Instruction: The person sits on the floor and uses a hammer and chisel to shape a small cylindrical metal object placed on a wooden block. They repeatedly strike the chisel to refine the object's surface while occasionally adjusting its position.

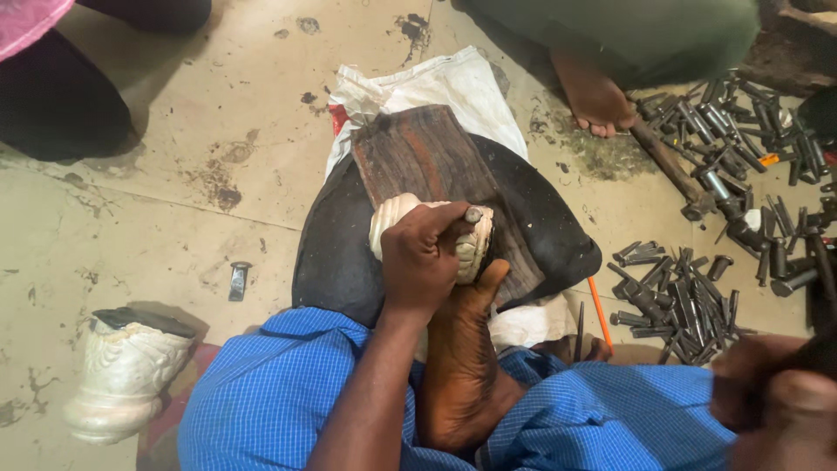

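Observation:
My left hand (423, 262) is closed around a short metal punch (473, 214), whose tip rests on a white carved piece (388, 218). That piece lies on a dark wooden block (418, 153) set on a black cushion (331, 253). My bare foot (462, 349) presses against the piece from below. My right hand (772, 401) is a blurred fist at the lower right, apparently gripping a dark tool (819, 349). Blue checked cloth (279, 401) covers my legs.
A second white carved piece (122, 371) stands at the left. Several dark metal punches (671, 296) lie heaped at the right, more (741, 122) beyond. Another person's bare foot (593, 92) is beside a hammer (667, 161). A white sack (453, 83) lies under the cushion.

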